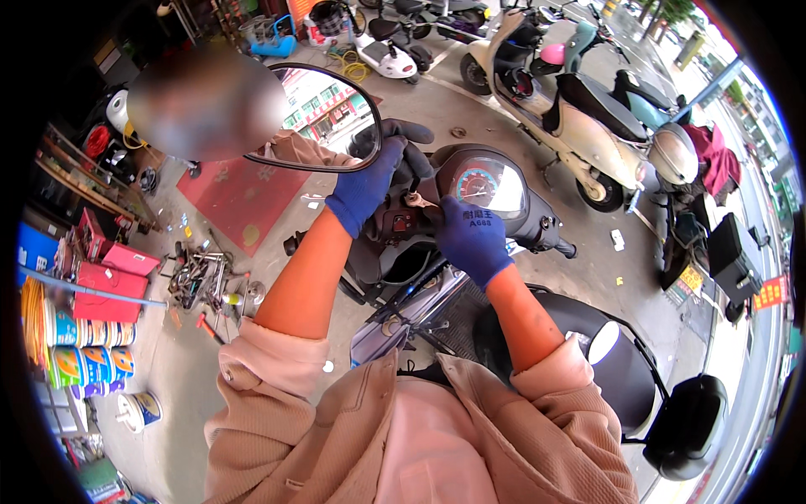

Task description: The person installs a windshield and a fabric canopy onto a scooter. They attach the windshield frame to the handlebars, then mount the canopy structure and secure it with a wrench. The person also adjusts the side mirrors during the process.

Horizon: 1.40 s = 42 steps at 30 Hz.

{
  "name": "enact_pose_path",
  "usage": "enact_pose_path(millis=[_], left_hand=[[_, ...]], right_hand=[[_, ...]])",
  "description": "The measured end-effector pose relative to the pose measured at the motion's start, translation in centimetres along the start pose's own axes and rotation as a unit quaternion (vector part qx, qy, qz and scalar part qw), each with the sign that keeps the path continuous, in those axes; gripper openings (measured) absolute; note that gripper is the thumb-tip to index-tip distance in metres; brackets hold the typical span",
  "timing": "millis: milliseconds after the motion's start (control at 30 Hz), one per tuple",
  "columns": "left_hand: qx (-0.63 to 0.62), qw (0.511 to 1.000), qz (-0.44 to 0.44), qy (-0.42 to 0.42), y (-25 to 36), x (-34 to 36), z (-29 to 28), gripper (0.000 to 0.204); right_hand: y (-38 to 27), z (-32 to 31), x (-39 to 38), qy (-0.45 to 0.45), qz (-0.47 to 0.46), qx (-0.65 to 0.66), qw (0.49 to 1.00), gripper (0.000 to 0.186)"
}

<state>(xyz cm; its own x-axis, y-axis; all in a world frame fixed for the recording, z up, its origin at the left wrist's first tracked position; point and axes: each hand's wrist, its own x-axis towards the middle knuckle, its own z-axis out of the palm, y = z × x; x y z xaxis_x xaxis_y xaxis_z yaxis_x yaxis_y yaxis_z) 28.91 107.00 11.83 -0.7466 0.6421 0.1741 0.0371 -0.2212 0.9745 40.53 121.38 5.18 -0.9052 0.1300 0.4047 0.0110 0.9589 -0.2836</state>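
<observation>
A scooter stands in front of me, with its round dashboard gauge (477, 186) and dark handlebar cover. My left hand (369, 186), in a blue glove with dark fingertips, is closed around the stem area of a black-rimmed rearview mirror (332, 109). The mirror reflects a building front and part of a sleeve. Just left of the gauge, my right hand (475, 241), gloved the same way, has its fingers drawn together by a small light metal piece (417, 200). What those fingers pinch is mostly hidden. Below the metal piece sits a red-marked switch panel (403, 223).
The scooter's black seat (554, 336) and rear box (688, 427) are at lower right. A cream scooter (554, 118) is parked beyond. Left lie a red mat (239, 197), a metal parts pile (201, 277), red boxes (105, 290), stacked paint buckets (88, 344) and a lone bucket (138, 412).
</observation>
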Motion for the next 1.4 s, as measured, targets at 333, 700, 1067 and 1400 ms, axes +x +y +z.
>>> enact_pose_path(millis=[333,700,1067,1400], left_hand=[[0.043,0.997,0.025,-0.061,-1.0,1.6,-1.5,0.03],[0.009,0.995,0.037,-0.095,-1.3,1.7,-2.0,0.029],[-0.035,0.995,0.032,-0.086,-2.2,1.8,-1.6,0.029],[-0.067,0.995,-0.004,-0.08,-1.6,1.2,-1.6,0.027]], right_hand=[[-1.4,0.3,-0.4,-0.07,0.1,-0.055,0.991,0.028],[-3.4,0.2,-0.7,-0.025,0.14,-0.066,0.988,0.019],[2.2,-0.8,-0.1,0.034,-0.06,0.028,0.997,0.022],[1.4,-1.1,1.3,0.001,-0.092,-0.005,0.996,0.024]])
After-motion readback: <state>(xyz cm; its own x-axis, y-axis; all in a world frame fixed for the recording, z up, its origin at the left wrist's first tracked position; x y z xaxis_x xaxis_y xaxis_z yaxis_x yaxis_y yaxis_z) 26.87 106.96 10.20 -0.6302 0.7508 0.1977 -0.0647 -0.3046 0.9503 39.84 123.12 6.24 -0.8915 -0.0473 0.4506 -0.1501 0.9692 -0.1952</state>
